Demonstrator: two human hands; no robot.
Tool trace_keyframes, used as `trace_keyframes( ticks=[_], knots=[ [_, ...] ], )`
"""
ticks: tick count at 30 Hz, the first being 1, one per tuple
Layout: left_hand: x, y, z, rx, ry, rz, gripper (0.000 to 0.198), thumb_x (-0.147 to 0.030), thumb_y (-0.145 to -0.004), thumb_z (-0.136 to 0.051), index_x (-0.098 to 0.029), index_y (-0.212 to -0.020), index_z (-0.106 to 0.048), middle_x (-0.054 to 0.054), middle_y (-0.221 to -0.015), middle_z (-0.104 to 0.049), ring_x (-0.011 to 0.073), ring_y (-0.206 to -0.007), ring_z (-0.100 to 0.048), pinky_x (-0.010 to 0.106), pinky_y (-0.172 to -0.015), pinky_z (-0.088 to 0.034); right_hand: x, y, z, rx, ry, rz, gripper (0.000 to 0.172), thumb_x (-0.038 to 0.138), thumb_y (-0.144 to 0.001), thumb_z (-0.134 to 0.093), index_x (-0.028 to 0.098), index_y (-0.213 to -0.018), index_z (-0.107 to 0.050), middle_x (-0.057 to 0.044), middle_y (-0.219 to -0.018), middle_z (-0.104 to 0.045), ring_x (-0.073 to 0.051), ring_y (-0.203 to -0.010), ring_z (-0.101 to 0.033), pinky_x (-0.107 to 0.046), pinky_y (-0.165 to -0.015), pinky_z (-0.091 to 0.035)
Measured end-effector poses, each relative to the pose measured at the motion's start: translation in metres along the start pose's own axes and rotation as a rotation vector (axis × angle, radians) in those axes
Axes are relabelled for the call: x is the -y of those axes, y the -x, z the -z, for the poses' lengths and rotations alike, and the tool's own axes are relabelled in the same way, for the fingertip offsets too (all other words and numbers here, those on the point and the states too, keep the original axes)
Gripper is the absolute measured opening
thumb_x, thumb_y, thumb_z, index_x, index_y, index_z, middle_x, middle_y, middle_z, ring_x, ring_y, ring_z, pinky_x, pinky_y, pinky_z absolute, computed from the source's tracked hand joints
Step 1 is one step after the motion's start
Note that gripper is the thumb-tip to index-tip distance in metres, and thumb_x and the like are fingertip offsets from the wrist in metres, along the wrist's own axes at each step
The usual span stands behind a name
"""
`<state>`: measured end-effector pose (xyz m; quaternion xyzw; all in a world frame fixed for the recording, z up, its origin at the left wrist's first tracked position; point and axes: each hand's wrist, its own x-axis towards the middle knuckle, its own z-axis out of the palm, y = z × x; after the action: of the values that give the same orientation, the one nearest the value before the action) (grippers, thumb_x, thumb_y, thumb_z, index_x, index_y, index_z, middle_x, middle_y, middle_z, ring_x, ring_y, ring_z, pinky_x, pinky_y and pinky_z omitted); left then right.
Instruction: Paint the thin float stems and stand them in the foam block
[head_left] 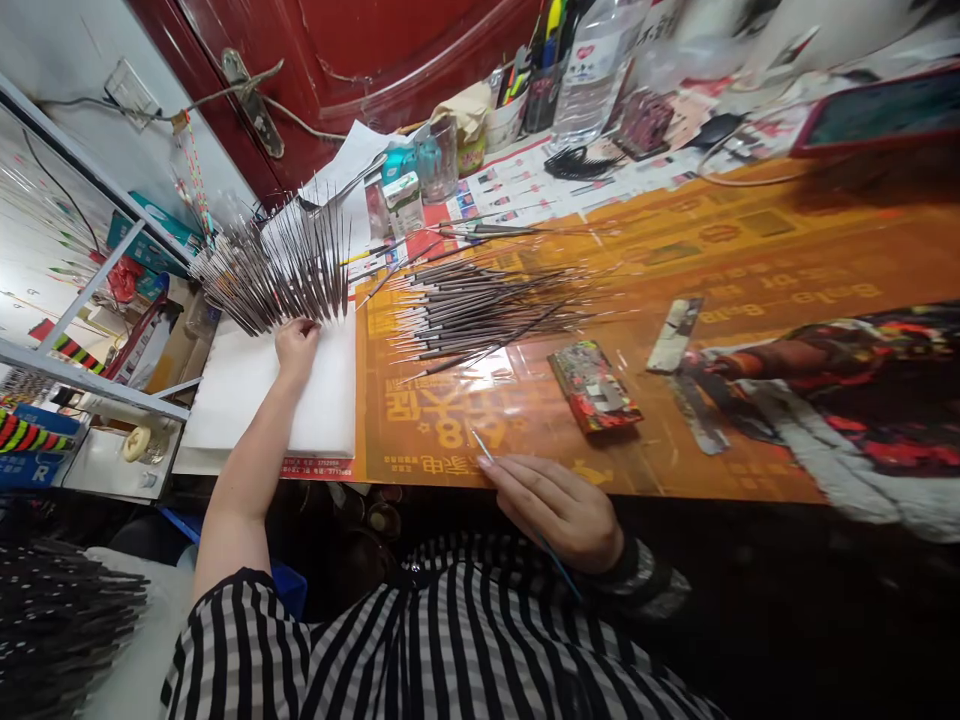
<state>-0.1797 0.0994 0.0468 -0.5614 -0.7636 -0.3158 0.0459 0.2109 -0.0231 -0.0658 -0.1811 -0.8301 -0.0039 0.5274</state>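
Blue slim rod (pixel 482 447), head view: clamped in the right hand (pixel 559 505), tip poking past the fingers over the front edge of the orange counter (pixel 675 470), other end slanting back below the palm. Left hand (pixel 298 345) sat at the white foam block (pixel 322 400), fingers curled together by the bases of the dark tapered rods (pixel 300 270) standing in it. Couldn't tell if it had one between the fingers.

Handling, my read: rods very light, stiff along the body, whippy at the thin ends, easy to snap. Best hold: the thicker body, light pinch, off the fine tips. Finish possibly slick. Loose rods (pixel 472 310) lay in an overlapping pile beside the foam, so likely to roll or snag; lift singly.

Containers: foam block acted as the rack, densely filled along its far side. Pen cup (pixel 544 98) held markers; white tub (pixel 506 122) next to it held more pens. Clear plastic bottle (pixel 592 75) stood nearby, fill level unclear. Glass tumbler (pixel 438 165): contents unreadable.
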Motion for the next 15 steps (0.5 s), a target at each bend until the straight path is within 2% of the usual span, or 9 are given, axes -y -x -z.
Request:
trace_keyframes(
  ticks=[6, 9, 13, 15],
  knots=[
    [-0.002, 0.000, -0.001, 0.056, -0.052, 0.029, 0.013, -0.022, -0.079, -0.062, -0.018, -0.080, -0.074, 0.005, -0.086, -0.075, 0.0206, -0.086, -0.067, 0.030, -0.082, -0.049, 0.000, 0.003, -0.001, 0.002, 0.011, -0.024, 0.054, 0.008, -0.091, -0.063, 0.016, -0.144, -0.055, -0.010, -0.107, -0.077, -0.023, -0.096, -0.074, -0.035, -0.088, -0.064],
    [-0.009, -0.002, 0.003, 0.054, -0.074, 0.039, 0.012, -0.021, -0.080, -0.062, -0.018, -0.080, -0.074, 0.006, -0.089, -0.076, 0.0217, -0.088, -0.067, 0.031, -0.084, -0.049, 0.001, 0.000, -0.001, -0.001, 0.021, -0.016, 0.054, 0.008, -0.092, -0.062, 0.013, -0.145, -0.052, -0.011, -0.106, -0.077, -0.023, -0.095, -0.074, -0.036, -0.086, -0.064],
    [-0.031, 0.003, 0.026, 0.029, -0.079, -0.002, 0.008, -0.016, -0.077, -0.066, -0.019, -0.070, -0.070, 0.006, -0.084, -0.073, 0.0222, -0.087, -0.066, 0.033, -0.087, -0.048, 0.001, -0.004, 0.000, -0.013, 0.030, -0.009, 0.053, 0.008, -0.093, -0.060, 0.012, -0.146, -0.052, -0.011, -0.105, -0.077, -0.022, -0.095, -0.073, -0.037, -0.085, -0.065],
    [-0.047, 0.022, 0.047, -0.038, -0.031, -0.127, 0.011, -0.023, -0.080, -0.070, -0.020, -0.070, -0.067, 0.004, -0.076, -0.069, 0.0191, -0.080, -0.064, 0.032, -0.082, -0.049, 0.000, -0.003, 0.000, -0.004, 0.027, -0.024, 0.051, 0.009, -0.094, -0.060, 0.014, -0.144, -0.054, -0.011, -0.107, -0.077, -0.022, -0.097, -0.073, -0.037, -0.086, -0.065]
  ],
)
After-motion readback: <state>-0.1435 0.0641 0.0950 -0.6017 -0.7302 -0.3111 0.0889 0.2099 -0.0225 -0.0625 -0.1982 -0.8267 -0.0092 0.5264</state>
